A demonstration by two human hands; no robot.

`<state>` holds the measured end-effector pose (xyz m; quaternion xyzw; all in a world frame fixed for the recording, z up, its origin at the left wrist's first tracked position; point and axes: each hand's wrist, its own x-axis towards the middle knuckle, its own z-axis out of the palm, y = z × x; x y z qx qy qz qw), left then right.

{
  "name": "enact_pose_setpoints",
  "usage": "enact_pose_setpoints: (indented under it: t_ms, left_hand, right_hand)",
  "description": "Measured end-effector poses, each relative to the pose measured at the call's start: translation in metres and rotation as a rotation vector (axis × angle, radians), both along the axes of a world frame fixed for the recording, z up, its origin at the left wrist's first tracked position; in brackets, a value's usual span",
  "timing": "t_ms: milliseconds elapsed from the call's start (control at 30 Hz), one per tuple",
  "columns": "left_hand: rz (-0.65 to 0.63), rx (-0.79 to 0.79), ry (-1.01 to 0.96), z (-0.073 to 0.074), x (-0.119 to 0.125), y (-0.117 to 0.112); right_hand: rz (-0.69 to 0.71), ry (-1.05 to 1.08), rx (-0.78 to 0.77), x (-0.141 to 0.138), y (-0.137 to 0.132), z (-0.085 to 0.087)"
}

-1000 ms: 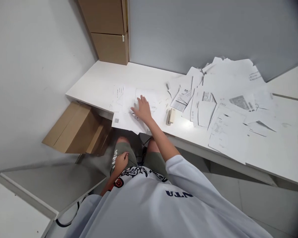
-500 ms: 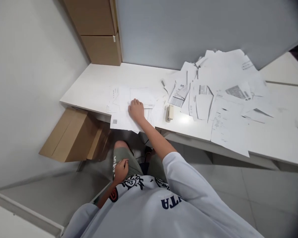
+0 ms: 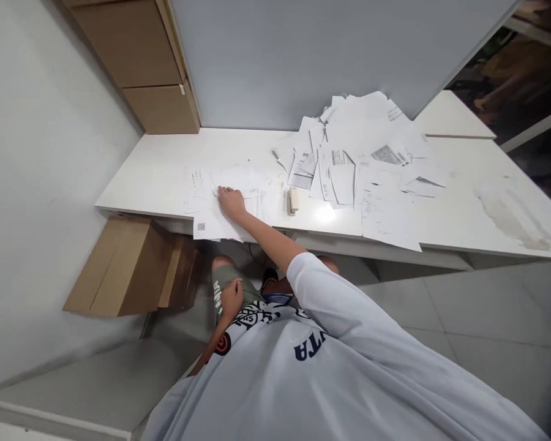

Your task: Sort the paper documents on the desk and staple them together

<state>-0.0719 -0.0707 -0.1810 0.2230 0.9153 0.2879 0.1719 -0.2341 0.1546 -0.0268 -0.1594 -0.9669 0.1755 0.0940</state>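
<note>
Papers, several overlapping, lie on the front left stretch of the surface, the nearest sheet overhanging the edge, its corner printed with a square code. Right hand rests palm down on them, fingers loosely bent; whether anything is pinched beneath cannot be told. In my judgement this contact steadies the overhanging sheet, which could otherwise slip.

Stapler stands just right of the papers, near the front edge; the position appears chosen for easy reach. Pile, loose and fanned, lies farther right, its back against the panel, which probably limits sliding that way.

Left hand rests at the shorts, loosely curled, no object visible in it; the palm is hidden. It appears simply parked.

Cartons are stacked in the back left corner, presumably to spare working room. Box sits below the surface's left end.
</note>
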Motion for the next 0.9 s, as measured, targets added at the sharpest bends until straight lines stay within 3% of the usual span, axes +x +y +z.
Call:
enact_pose_setpoints:
  t_ms: [133,300,467,600,800,900]
  left_hand:
    - [0.036,-0.014,-0.004,0.001,0.003,0.001]
    - [0.11,-0.025,-0.026,0.005,0.015,-0.017]
    - [0.13,-0.018,-0.05,0.005,0.018,-0.031]
    - [0.099,-0.011,-0.073,0.003,0.014,-0.024]
    - [0.074,-0.025,-0.092,0.002,0.008,-0.006]
    - [0.065,-0.02,-0.099,0.0,0.003,0.0]
  right_hand:
    - [-0.031,-0.027,-0.019,0.0,-0.01,0.002]
    - [-0.007,-0.004,-0.023,0.01,-0.024,-0.006]
    - [-0.028,0.059,-0.066,0.013,-0.022,-0.016]
    - [-0.071,0.05,-0.105,0.02,-0.017,-0.012]
    - [-0.097,0.064,-0.168,0.058,-0.018,-0.002]
    - [-0.056,0.048,-0.134,0.056,-0.03,0.004]
